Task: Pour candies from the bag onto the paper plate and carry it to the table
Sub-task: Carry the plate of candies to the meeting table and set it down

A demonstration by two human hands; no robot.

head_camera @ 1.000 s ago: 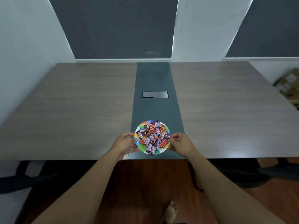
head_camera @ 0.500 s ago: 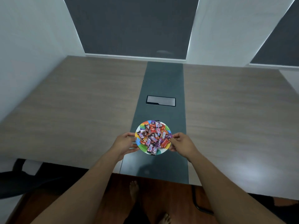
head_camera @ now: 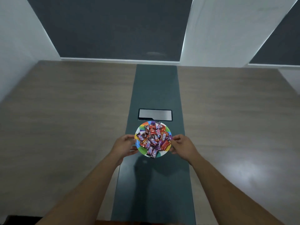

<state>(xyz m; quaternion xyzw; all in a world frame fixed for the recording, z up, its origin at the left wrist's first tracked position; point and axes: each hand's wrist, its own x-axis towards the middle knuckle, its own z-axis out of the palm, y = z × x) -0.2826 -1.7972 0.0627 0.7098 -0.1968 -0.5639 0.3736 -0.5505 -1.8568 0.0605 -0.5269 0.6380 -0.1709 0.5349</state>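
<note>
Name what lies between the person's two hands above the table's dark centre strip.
In the head view, the paper plate heaped with wrapped candies lies between the left hand and the right hand, each gripping its rim.

The big grey-brown wood-grain table (head_camera: 81, 120) looked smooth with a soft sheen, glare on its right side. Its dark teal centre strip (head_camera: 155, 88) was matt. The round rainbow-printed paper plate (head_camera: 140, 129) carried shiny, crinkly wrapped candies (head_camera: 154, 138); the rectangular hatch (head_camera: 155, 114) looked like brushed metal.
</note>
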